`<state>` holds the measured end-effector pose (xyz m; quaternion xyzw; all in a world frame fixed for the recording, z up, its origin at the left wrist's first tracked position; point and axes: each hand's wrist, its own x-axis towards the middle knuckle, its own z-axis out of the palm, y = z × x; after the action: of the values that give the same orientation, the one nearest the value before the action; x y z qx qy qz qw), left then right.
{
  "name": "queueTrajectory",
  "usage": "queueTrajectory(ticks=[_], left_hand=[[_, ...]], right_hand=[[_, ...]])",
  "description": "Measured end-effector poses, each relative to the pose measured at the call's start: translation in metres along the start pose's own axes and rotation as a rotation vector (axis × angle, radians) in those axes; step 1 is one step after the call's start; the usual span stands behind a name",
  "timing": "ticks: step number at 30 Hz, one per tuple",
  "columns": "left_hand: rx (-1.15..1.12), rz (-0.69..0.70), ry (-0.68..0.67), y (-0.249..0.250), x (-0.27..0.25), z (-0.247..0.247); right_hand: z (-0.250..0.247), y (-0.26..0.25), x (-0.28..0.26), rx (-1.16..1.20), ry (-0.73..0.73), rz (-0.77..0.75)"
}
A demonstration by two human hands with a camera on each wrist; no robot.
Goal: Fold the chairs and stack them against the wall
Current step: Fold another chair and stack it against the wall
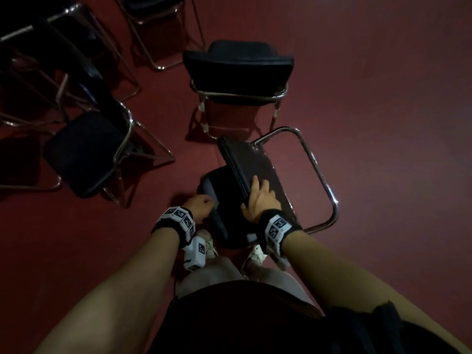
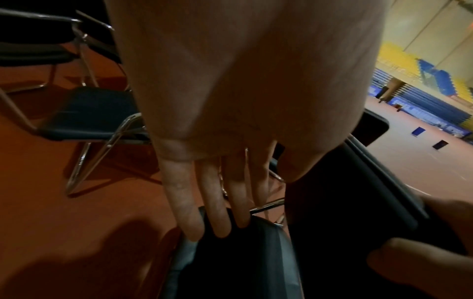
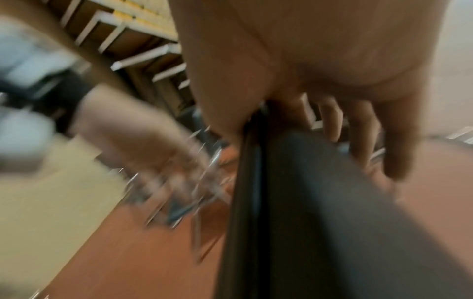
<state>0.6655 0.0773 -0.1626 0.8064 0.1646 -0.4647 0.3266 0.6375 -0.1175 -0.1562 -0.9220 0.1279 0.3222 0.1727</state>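
Chair (image 1: pixel 252 185), half folded, stands on the red floor (image 1: pixel 383 98) at the person's feet, its seat tipped up. The right hand (image 1: pixel 259 199) pinches the seat's edge, thumb one side, fingers the other; the left hand (image 1: pixel 201 204) rests straight fingers (image 2: pixel 217 212) on the padded backrest. Steel tubing looks stiff and moderately heavy, likely best gripped by the frame. Only the head view shows open chairs (image 1: pixel 237 70) nearby; the right wrist view is blurred.
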Motion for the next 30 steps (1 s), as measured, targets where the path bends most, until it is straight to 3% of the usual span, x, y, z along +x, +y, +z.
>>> queueTrajectory(ticks=[4, 9, 13, 16, 20, 26, 28, 30], left_hand=[[-0.301, -0.132, -0.105, -0.040, 0.009, -0.012], [-0.398, -0.095, -0.180, -0.082, 0.027, -0.018], [-0.570, -0.110, -0.278, -0.073, 0.030, -0.015], [-0.611, -0.109, -0.263, -0.047, 0.040, -0.007], [-0.649, -0.130, -0.178, -0.018, 0.047, 0.003], [-0.577, -0.184, -0.197, 0.010, 0.040, -0.001], [-0.538, -0.183, -0.137, 0.020, 0.038, 0.003], [-0.500, -0.175, -0.108, 0.038, 0.032, 0.008]], right_hand=[[0.062, -0.049, -0.001, -0.037, 0.042, -0.012], [0.105, -0.089, 0.003, -0.099, 0.064, 0.065], [0.115, -0.095, 0.003, -0.161, 0.093, 0.080], [0.111, -0.096, 0.007, -0.207, 0.110, 0.082], [0.091, -0.083, 0.007, -0.195, 0.071, 0.041], [0.045, -0.022, 0.027, -0.027, -0.187, -0.214], [0.032, 0.005, 0.038, 0.111, -0.204, -0.264], [0.021, 0.039, 0.053, 0.200, -0.169, -0.215]])
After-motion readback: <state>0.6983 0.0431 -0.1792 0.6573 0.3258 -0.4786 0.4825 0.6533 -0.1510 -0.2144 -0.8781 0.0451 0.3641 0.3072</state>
